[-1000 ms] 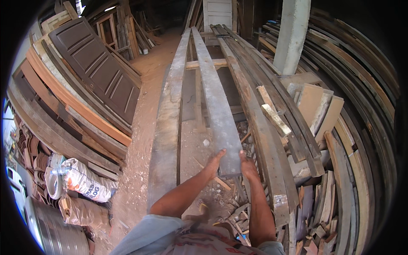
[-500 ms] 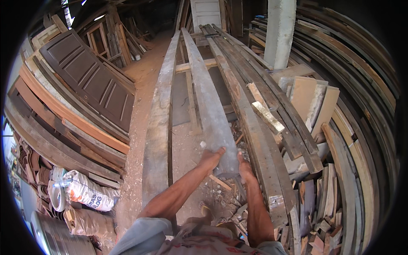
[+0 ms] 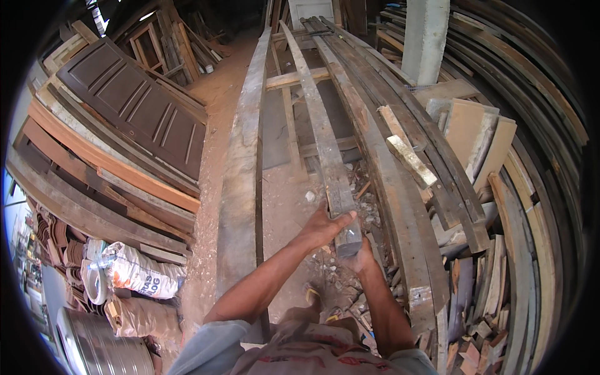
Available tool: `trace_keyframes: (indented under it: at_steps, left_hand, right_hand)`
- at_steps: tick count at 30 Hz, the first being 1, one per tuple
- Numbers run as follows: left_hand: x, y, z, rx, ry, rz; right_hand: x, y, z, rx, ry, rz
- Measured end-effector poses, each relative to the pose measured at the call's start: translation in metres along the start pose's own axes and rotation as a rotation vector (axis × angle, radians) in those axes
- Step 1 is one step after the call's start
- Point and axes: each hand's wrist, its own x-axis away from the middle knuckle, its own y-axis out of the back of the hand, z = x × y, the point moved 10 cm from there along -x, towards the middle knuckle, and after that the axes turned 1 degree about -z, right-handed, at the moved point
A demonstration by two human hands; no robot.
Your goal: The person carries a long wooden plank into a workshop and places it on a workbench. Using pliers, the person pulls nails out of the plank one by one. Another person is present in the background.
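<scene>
Rubble [image 3: 340, 290] litters the floor around my sandalled foot [image 3: 312, 292], with loose offcuts [image 3: 472, 350] heaped at lower right; a metal drum [image 3: 103, 347] and a white sack [image 3: 144, 272] stand off to my left. Just ahead, both hands grip the near end of a long plank [image 3: 326, 140]; my left hand [image 3: 326, 226] wraps its left edge, thumb across the top, while my right hand [image 3: 360, 255] curls against the right edge, its fingers mostly hidden. The plank runs away from me between a wide board [image 3: 240, 169] on the left and heavy beams [image 3: 384, 181] on the right, which hem it in; a short block [image 3: 411, 161] sits across the beams, with pale panels [image 3: 478, 134] leaning beyond them. Further along, a crosspiece [image 3: 297, 78] spans beneath the plank; a brown door [image 3: 134, 103] leans among boards at left; a concrete pillar [image 3: 425, 44] rises at right before stacked timber [image 3: 509, 65]; farthest off stands a white door [image 3: 310, 9].
</scene>
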Motion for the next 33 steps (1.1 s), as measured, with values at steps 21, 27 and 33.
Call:
trace_keyframes:
  at_steps: [21,27,33]
  left_hand:
    - [-0.043,-0.097,0.122,1.659,0.009,0.503]
    - [-0.032,-0.098,0.072,1.804,-0.265,0.730]
    - [-0.007,-0.102,0.039,1.207,0.167,0.411]
  right_hand:
    - [0.141,-0.211,0.051,1.935,1.440,-0.076]
    - [0.117,-0.185,0.055,2.015,1.519,-0.156]
    - [0.141,-0.184,0.101,1.920,1.572,-0.406]
